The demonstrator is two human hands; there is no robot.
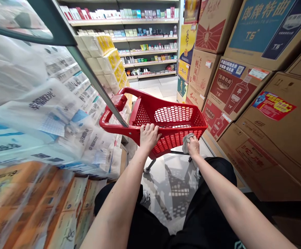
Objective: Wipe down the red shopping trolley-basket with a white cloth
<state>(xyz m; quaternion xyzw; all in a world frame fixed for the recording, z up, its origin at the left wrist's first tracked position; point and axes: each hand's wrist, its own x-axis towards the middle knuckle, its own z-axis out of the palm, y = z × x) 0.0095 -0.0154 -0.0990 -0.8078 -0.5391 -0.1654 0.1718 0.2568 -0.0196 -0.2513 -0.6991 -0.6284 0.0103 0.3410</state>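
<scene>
A red plastic shopping basket cart [171,117] stands on the shiny floor in front of me, empty, with its handle bar on the left. My left hand [148,135] is closed over the near rim of the basket. My right hand [192,146] is clenched on a small grey cloth [186,141] and presses it against the basket's near outer wall. My knees in black trousers show below, close to the floor.
Wrapped tissue packs [49,114] fill a shelf rack on the left, with a metal bar crossing them. Stacked cardboard liquor boxes [270,114] wall the right side. Product shelves [145,41] stand at the aisle's far end. Grey floor [171,186] lies between.
</scene>
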